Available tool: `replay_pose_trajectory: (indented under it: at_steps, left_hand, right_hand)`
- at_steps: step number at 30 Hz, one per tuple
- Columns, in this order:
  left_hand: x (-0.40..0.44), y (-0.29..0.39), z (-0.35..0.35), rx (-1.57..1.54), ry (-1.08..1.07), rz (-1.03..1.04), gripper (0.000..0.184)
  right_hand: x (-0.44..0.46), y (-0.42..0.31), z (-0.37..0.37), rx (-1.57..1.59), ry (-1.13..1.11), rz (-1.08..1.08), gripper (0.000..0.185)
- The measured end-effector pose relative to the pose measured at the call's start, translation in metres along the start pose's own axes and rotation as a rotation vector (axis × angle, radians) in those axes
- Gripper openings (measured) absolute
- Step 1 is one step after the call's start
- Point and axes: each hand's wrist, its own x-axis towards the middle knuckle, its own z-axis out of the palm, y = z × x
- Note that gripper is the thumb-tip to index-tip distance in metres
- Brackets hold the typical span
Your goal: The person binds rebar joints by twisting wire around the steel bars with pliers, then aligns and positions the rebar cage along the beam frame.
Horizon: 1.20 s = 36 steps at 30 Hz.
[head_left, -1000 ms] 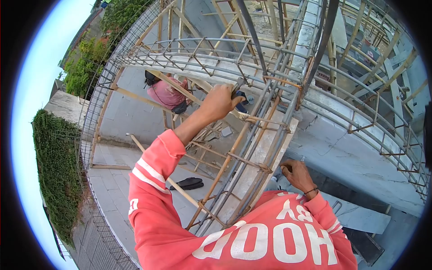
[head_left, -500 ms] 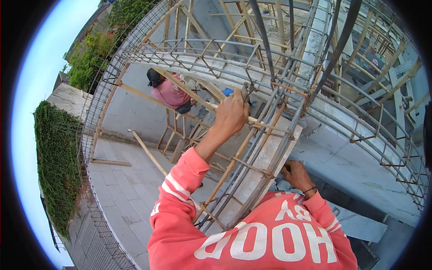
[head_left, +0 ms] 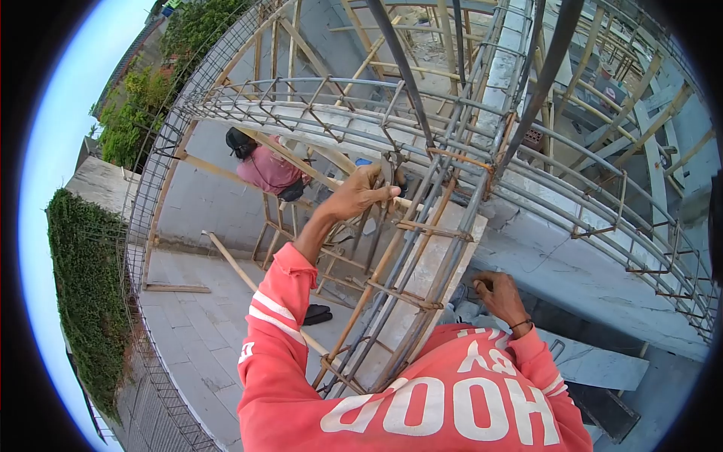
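My left hand holds metal pliers, their jaws up against a bar of the curved rebar cage. The plier handles spread apart and hang below my fingers. Lower right, my right hand, with a dark band at the wrist, has its fingers curled together beside the concrete wall; what they hold, if anything, is hidden. Between my hands runs a straight rebar cage with rusty stirrups, lying over a pale concrete beam.
Tall dark bars rise where the cages cross. Below on the left, a person in a pink shirt is beside wooden props. A bamboo pole leans near my left sleeve. Another curved cage extends right along the wall top.
My left hand first moved right, then back slightly left. The pliers have turned, and their spread handles now show below the hand. My right hand stays almost in place.
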Motion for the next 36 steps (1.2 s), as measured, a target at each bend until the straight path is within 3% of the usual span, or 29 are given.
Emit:
replay_pose_trajectory:
  at_steps: [1, 6, 8, 10, 12, 14, 16, 20, 24, 29, 36]
  left_hand:
    - [0.002, -0.004, 0.01, -0.1, 0.094, 0.136, 0.03]
    - [0.002, -0.006, 0.026, -0.061, 0.241, 0.036, 0.022]
    - [-0.007, 0.016, 0.03, 0.238, 0.339, 0.078, 0.021]
    - [-0.012, 0.028, 0.028, 0.259, 0.327, 0.013, 0.023]
    - [-0.015, 0.034, 0.026, 0.076, 0.258, -0.035, 0.025]
    - [-0.015, 0.031, 0.016, 0.102, 0.213, -0.095, 0.03]
    - [-0.014, 0.008, 0.003, -0.42, -0.009, -0.16, 0.036]
    - [-0.014, -0.015, 0.002, -0.75, -0.164, -0.03, 0.042]
    - [-0.016, -0.018, 0.011, -0.754, -0.083, -0.012, 0.039]
    - [-0.019, -0.026, 0.002, -0.44, 0.018, -0.103, 0.035]
    - [-0.031, -0.003, -0.005, -0.334, 0.088, -0.168, 0.035]
  right_hand:
    - [0.0, -0.001, 0.0, 0.005, 0.009, 0.005, 0.021]
    - [-0.006, -0.004, 0.002, 0.013, 0.015, -0.003, 0.021]
    - [-0.007, -0.004, 0.003, 0.001, 0.015, -0.008, 0.021]
    - [-0.008, -0.002, 0.005, 0.003, -0.003, 0.015, 0.021]
    - [-0.01, 0.001, 0.008, 0.019, -0.002, 0.024, 0.021]
    - [-0.013, 0.0, 0.009, 0.04, 0.021, 0.032, 0.021]
    - [-0.016, -0.001, 0.007, 0.034, 0.026, 0.026, 0.022]
    - [-0.023, 0.001, 0.003, -0.001, 0.061, 0.017, 0.023]
    - [-0.028, 0.006, 0.003, 0.016, 0.053, 0.057, 0.024]
    - [-0.032, -0.001, 0.002, 0.022, 0.035, 0.081, 0.025]
    - [-0.036, 0.002, 0.001, 0.026, 0.047, 0.059, 0.024]
